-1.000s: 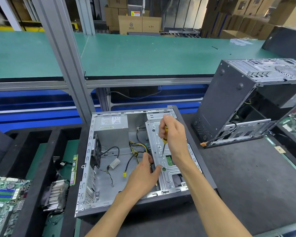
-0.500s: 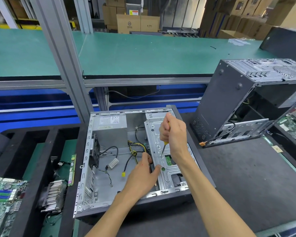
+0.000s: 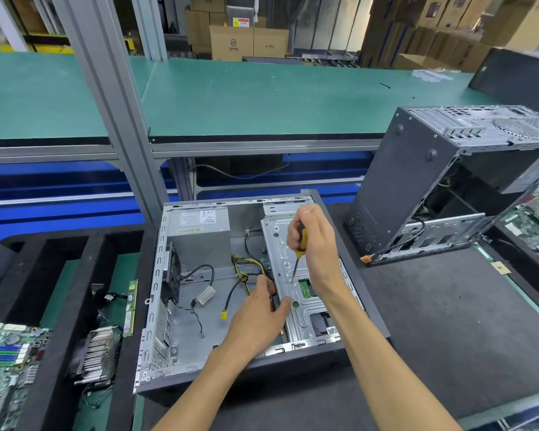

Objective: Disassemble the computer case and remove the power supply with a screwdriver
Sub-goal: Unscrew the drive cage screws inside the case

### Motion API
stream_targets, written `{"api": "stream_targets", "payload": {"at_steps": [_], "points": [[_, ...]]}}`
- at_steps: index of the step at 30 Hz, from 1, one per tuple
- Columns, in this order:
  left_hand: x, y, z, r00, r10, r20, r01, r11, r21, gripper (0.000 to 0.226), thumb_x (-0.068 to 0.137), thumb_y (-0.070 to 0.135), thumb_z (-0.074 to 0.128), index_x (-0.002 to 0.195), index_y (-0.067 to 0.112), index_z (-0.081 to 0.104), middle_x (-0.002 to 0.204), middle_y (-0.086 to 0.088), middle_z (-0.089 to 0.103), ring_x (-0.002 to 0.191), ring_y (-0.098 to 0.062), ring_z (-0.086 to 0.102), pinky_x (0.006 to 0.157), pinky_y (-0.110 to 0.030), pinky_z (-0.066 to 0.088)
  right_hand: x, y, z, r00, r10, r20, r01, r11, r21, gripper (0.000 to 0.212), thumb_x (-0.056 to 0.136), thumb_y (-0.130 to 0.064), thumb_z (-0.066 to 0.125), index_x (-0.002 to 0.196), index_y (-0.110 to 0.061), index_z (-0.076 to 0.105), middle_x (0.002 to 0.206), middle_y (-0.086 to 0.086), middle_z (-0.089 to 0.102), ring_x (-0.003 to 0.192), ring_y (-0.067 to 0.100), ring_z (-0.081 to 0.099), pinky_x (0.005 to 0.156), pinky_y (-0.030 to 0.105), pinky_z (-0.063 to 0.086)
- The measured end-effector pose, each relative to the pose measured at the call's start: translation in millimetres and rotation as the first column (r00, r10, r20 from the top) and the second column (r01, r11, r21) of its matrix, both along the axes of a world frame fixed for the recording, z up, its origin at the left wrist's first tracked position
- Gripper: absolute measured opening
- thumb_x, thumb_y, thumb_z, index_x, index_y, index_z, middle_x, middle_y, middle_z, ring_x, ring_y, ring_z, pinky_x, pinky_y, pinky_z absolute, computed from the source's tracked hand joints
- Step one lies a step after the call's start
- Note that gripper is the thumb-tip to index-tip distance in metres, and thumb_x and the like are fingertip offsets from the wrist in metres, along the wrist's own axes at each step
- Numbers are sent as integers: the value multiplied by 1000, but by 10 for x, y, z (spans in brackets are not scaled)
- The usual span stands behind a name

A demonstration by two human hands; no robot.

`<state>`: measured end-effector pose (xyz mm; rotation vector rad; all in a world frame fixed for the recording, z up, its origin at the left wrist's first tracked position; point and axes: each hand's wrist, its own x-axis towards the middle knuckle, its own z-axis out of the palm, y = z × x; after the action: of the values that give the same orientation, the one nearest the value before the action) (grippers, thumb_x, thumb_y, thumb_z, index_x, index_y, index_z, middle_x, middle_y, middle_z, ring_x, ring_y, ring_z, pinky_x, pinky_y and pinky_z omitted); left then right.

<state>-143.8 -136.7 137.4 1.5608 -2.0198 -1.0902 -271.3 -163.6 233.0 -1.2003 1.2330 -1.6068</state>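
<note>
An opened computer case lies flat on the dark tabletop, its long axis running near to far, open side up. The grey power supply sits in the far-left corner of the case, label facing up, its yellow-and-black cables trailing toward the near right. To the right of it, a silver drive cage stretches near to far along the right wall of the case.

The right hand grips a yellow-handled screwdriver over the drive cage; its shaft tilts slightly, tip pointing down and a little nearer, meeting a screw point on the cage's top plate. The left hand holds the cage's left edge, thumb on top, fingers curled over the side out of sight, just near and left of the tip.

The power supply lies far and left of both hands, the left hand being the nearer to it. Judged from this layout, the cage is being released first.
</note>
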Motion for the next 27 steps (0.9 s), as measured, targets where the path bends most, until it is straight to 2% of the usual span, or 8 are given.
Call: {"api": "stream_targets", "payload": {"at_steps": [2, 4, 8, 12, 16, 20, 25, 27], "points": [[1, 4, -11, 1000, 17, -4, -17, 1000, 5, 29, 92, 57, 49, 96, 38, 27, 72, 10, 54, 60, -5, 53, 49, -26, 33, 6, 25, -18, 995, -93, -16, 93, 996, -14, 26, 104, -26, 43, 82, -13, 49, 68, 3, 48, 61, 15, 44, 57, 22, 41], [-2, 5, -24, 999, 32, -5, -32, 999, 3, 32, 92, 57, 50, 99, 36, 27, 71, 8, 55, 60, -8, 55, 50, -28, 35, -9, 49, -8, 995, -103, 13, 103, 995, -12, 29, 104, -25, 41, 77, -17, 48, 63, -1, 43, 56, 13, 38, 53, 23, 35], [-9, -4, -36, 999, 43, -1, -43, 999, 8, 33, 92, 56, 51, 101, 36, 26, 68, 7, 56, 61, -8, 56, 51, -30, 35, -32, 45, 52, 994, 18, 109, -23, 999, 40, 35, 92, -19, 39, 58, -23, 42, 53, -6, 31, 49, 12, 21, 45, 23, 22], [-5, -6, -30, 999, 36, 10, -36, 999, 10, 30, 92, 57, 50, 101, 37, 28, 70, 6, 58, 64, -8, 57, 52, -31, 36, 1, 34, 65, 989, 134, 68, -137, 990, 43, 36, 87, -18, 39, 52, -25, 35, 48, -9, 28, 46, 11, 18, 43, 20, 19], [-5, -2, -13, 999, 38, 20, -38, 999, 15, 30, 93, 56, 50, 103, 36, 30, 70, 7, 57, 63, -9, 57, 52, -31, 36, 30, 39, 10, 989, 150, 20, -150, 989, 3, 26, 93, -27, 45, 68, -22, 42, 54, -5, 32, 49, 13, 22, 46, 22, 24], [-12, -6, -3, 999, 42, 14, -42, 999, 22, 31, 93, 55, 51, 104, 34, 30, 70, 7, 56, 65, -12, 57, 54, -32, 37, 36, 44, -32, 996, 90, 23, -90, 996, -6, 18, 94, -42, 57, 86, -29, 47, 62, 1, 37, 55, 13, 31, 51, 21, 32], [-12, -9, -12, 997, 71, 7, -71, 996, 50, 39, 92, 57, 52, 112, 34, 29, 73, 7, 60, 70, -11, 61, 60, -32, 44, -41, 53, -71, 1000, -19, 10, 19, 999, -25, 26, 101, -38, 50, 93, -14, 57, 75, 0, 60, 65, 12, 54, 58, 17, 43], [-17, -20, -16, 998, 57, 24, -59, 997, 55, 37, 92, 58, 51, 112, 34, 31, 79, 7, 60, 74, -11, 60, 63, -33, 46, -70, 62, -85, 1000, -16, -8, 16, 1000, -6, 32, 104, -38, 43, 89, -17, 62, 76, -1, 61, 67, 12, 56, 60, 17, 45]]}}
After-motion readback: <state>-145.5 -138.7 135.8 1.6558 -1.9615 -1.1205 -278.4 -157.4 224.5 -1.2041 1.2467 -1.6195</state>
